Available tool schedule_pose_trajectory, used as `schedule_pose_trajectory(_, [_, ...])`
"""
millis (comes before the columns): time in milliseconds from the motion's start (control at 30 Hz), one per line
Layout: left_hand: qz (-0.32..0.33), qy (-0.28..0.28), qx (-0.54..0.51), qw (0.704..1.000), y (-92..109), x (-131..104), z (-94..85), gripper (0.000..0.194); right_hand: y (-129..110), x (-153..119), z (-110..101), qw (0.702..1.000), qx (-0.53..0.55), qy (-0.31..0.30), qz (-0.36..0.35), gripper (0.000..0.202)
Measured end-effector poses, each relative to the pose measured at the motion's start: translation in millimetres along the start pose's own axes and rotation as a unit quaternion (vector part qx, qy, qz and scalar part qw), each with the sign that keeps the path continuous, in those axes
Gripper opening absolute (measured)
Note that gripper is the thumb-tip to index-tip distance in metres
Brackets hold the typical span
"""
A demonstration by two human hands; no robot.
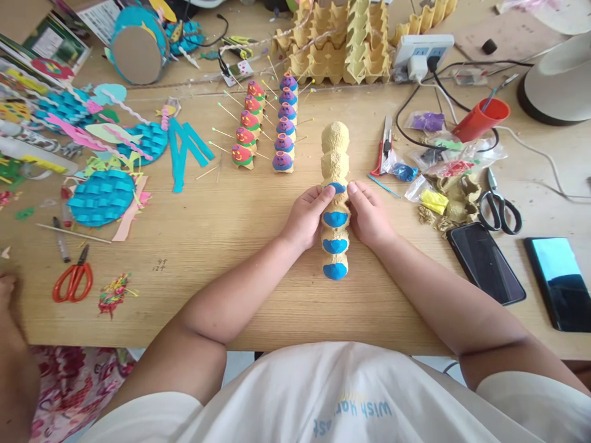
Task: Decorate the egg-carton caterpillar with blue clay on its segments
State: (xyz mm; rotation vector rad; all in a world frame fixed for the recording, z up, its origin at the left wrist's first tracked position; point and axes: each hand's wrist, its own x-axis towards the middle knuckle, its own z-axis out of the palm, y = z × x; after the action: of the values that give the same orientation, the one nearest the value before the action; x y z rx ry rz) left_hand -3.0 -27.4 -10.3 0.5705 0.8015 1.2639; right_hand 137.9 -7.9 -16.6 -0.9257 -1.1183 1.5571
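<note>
Between my hands lies an egg carton strip (pixel 335 161), a row of tan cups pointing away from me. Its nearer cups carry blue clay patches (pixel 335 245); the two farthest are bare. My left hand (pixel 307 215) grips the strip's left side, thumb at the edge of the third cup's blue patch. From the other side my right hand (pixel 369 212) holds it, thumb and fingers against the same cup. Beyond stand two decorated carton strips, one red and green (pixel 249 120), one purple and blue (pixel 285 123), with faces and pins stuck in.
Right of me lie a box cutter (pixel 384 147), bags of coloured clay (pixel 433 198), black scissors (pixel 501 209), and two phones (pixel 487 263). A red cup (pixel 482 118) leans among cables. Left are orange scissors (pixel 74 280) and blue woven paper pieces (pixel 102 198). Another person's arm (pixel 16 357) shows at left.
</note>
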Motion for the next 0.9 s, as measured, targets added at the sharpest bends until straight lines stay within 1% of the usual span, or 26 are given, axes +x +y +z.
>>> schedule_pose_trajectory(100, [0.019,0.004,0.005,1.0,-3.1,2.2,-3.8,0.06,-1.2,-0.1,1.1,0.999,0.017,0.014,-0.027,0.074])
schedule_pose_trajectory(167, [0.024,0.005,0.011,1.0,-3.6,2.6,-4.2,0.058,-1.6,0.1,2.0,0.999,0.016,0.011,-0.034,0.074])
schedule_pose_trajectory(267, [0.02,0.006,0.026,0.999,-1.9,1.4,-1.8,0.054,-1.6,0.6,2.5,0.999,0.014,0.006,-0.032,0.074])
schedule_pose_trajectory(367, [0.017,0.003,0.029,0.999,0.1,0.4,1.1,0.056,-2.3,0.6,2.3,0.999,0.011,0.007,-0.032,0.073])
schedule_pose_trajectory(600, [-0.009,0.034,0.023,0.999,3.2,0.1,4.0,0.057,-4.8,0.4,1.0,1.0,0.012,-0.002,-0.025,0.071])
schedule_pose_trajectory(900, [-0.023,0.044,0.026,0.998,8.2,-4.1,6.9,0.052,-4.5,1.3,0.2,1.0,0.021,-0.007,-0.011,0.072])
